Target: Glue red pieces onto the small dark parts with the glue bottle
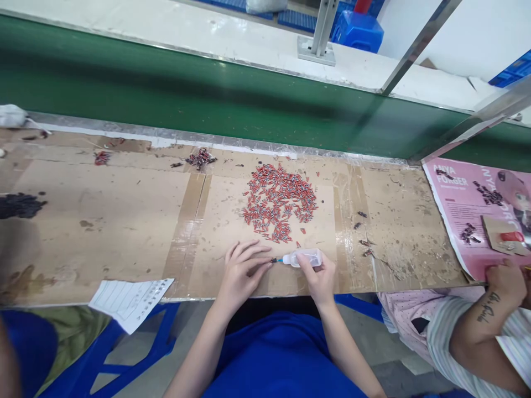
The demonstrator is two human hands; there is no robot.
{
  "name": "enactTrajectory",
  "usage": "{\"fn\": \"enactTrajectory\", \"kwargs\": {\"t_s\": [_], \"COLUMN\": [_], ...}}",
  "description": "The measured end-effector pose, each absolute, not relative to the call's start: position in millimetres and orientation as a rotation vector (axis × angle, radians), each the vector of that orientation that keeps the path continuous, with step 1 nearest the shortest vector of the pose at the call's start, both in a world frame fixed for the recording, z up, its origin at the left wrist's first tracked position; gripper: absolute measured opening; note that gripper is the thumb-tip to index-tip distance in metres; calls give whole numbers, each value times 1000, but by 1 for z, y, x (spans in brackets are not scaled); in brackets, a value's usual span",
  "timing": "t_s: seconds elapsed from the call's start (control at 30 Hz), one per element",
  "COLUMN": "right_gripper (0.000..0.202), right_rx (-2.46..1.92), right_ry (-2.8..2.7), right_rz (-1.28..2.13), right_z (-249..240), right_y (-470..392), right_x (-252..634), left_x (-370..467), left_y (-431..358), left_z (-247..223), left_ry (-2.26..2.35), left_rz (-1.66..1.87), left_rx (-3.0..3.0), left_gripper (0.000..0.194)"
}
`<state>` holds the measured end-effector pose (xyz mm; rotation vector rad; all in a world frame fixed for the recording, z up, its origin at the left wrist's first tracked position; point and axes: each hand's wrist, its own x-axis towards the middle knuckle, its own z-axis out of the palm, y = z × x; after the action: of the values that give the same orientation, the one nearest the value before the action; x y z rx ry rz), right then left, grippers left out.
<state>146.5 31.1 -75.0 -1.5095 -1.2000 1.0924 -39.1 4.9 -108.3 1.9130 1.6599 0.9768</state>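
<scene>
My right hand [321, 275] is wrapped round a small clear squeeze bottle [305, 257], tipped on its side with its thin blue nozzle pointing left. The nozzle tip meets a tiny dark part [274, 260] pinched between the thumb and finger of my left hand [245, 268]. What that part is exactly is too small to tell. Just beyond both hands, a wide pile of small red pieces with metallic ends [280, 199] is spread over the cardboard table cover [224, 221].
A lined paper sheet [131, 301] hangs over the front edge at left. Black parts [20, 205] lie far left, small clusters [201, 158] along the back. A co-worker's arm [489, 309] is at right near a pink poster [450, 221]. A green barrier [207, 99] runs behind.
</scene>
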Motion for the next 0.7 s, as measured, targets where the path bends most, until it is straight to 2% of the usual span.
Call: {"fn": "enactTrajectory", "kwargs": {"t_s": [0.7], "right_gripper": [18], "right_rx": [-1516], "right_ry": [-1149], "right_rz": [1075], "right_z": [-72], "right_y": [31], "right_x": [147], "left_x": [-39], "left_y": [4], "left_z": [-106], "left_ry": [1665], "left_rz": [957], "left_rx": [1871], "left_gripper": [10]}}
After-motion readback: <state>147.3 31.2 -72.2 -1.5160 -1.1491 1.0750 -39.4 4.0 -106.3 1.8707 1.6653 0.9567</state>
